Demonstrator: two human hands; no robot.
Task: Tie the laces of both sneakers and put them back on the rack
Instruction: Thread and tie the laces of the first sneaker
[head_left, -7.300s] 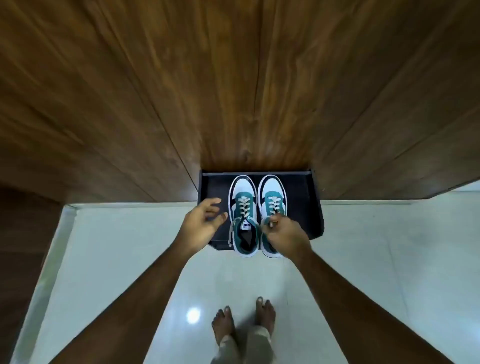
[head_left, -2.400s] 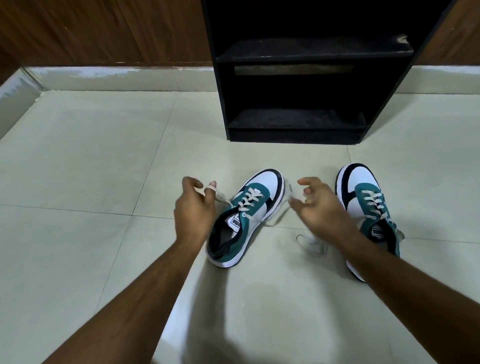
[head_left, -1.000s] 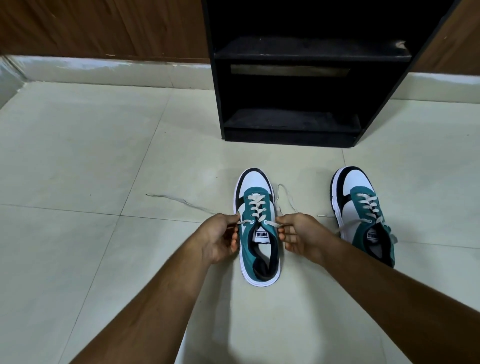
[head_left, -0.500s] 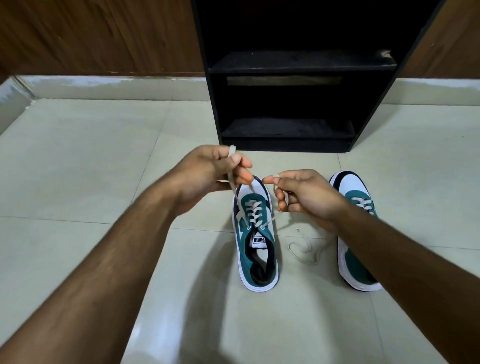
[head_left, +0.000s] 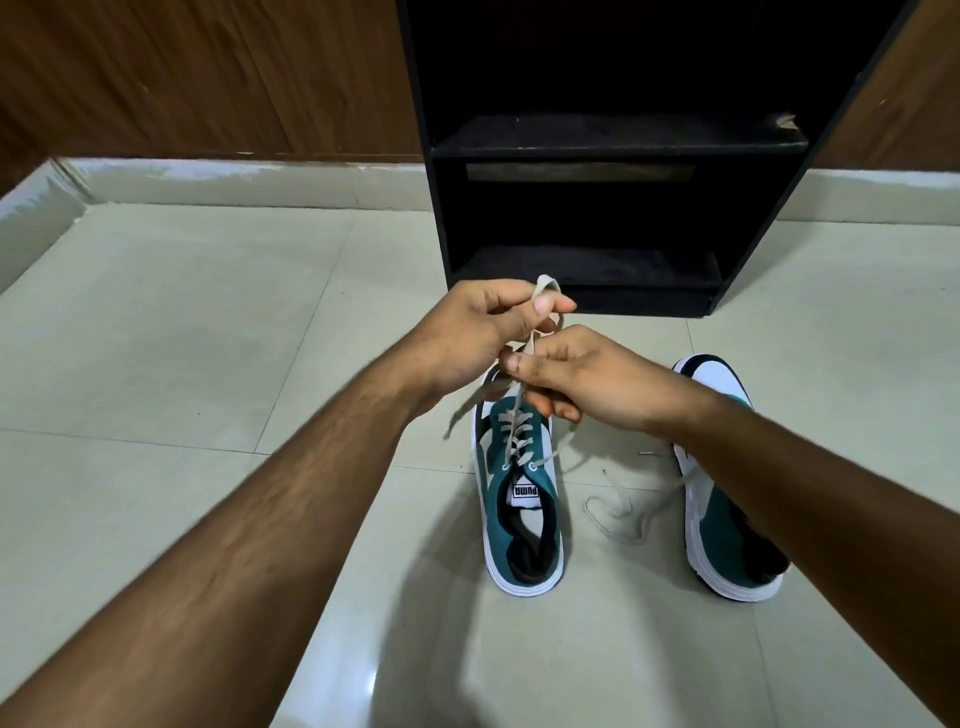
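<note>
Two teal, white and black sneakers stand on the tiled floor, toes toward the rack. The left sneaker (head_left: 522, 512) is in the middle; its beige laces (head_left: 511, 426) rise to my hands above its toe. My left hand (head_left: 480, 325) pinches a loop of lace at the top. My right hand (head_left: 576, 371) sits just below and right of it, fingers closed on the other lace end. The two hands touch. The right sneaker (head_left: 727, 525) is partly hidden by my right forearm, and its loose lace (head_left: 618, 512) lies curled on the floor between the shoes.
A black shoe rack (head_left: 613, 156) with two bare shelves stands against the wood-panelled wall (head_left: 208, 78), just beyond the sneakers. Pale floor tiles (head_left: 182, 338) spread left and right, with a raised skirting along the wall.
My hands have come together over the left sneaker's toe; the lace ends that were held apart now cross between them. The sneakers have not moved.
</note>
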